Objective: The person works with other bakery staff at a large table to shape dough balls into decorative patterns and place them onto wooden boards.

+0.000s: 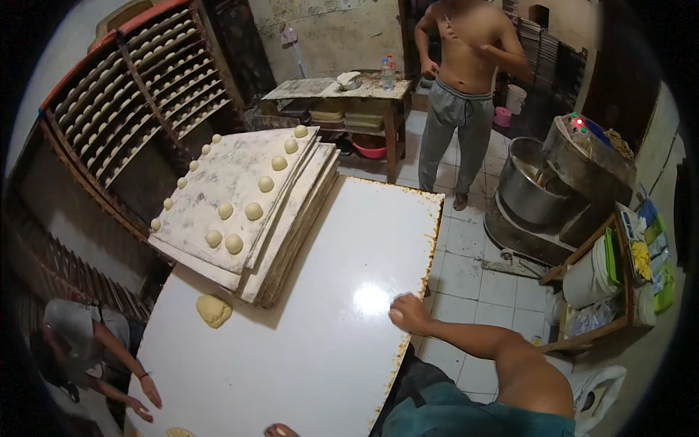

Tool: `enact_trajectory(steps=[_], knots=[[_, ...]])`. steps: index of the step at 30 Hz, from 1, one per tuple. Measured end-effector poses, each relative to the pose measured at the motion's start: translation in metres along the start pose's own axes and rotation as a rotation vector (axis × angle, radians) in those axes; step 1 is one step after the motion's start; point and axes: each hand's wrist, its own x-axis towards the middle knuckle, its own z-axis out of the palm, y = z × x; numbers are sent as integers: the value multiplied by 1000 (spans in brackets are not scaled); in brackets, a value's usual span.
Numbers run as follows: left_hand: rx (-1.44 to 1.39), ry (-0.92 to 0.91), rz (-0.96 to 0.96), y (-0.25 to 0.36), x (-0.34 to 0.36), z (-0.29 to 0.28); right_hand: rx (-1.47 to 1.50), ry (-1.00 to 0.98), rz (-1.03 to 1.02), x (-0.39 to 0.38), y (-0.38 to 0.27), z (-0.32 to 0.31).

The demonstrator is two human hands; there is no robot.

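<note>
My right hand (409, 313) rests on the white tabletop (342, 255) by its worn right edge. Its fingers are curled in, and whatever they might hold is hidden. Only a bit of my left hand (280, 430) shows at the bottom rim, too little to read its fingers. A pale lump of dough (213, 311) lies on the table, left of both hands. Behind it rises a stack of floury boards (218, 175); several round dough balls (253, 211) sit on the top one. Another dough piece (178, 432) is cut off at the lower edge.
At the left, a co-worker (80, 342) leans in, hands over the table. Another person (462, 95) stands beyond the table. A rack (138, 95) holds rows of dough balls. A metal mixer bowl (531, 182) and a wooden shelf (593, 320) stand right; a bench (328, 91) stands behind.
</note>
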Motion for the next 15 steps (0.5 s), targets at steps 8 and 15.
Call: enact_trajectory(steps=[8, 15], knots=[[-66, -27, -181, 12, -16, 7, -66, -246, -206, -19, -37, 22], [53, -162, -341, 29, 12, 39, 6, -95, 140, -2, -58, 52]])
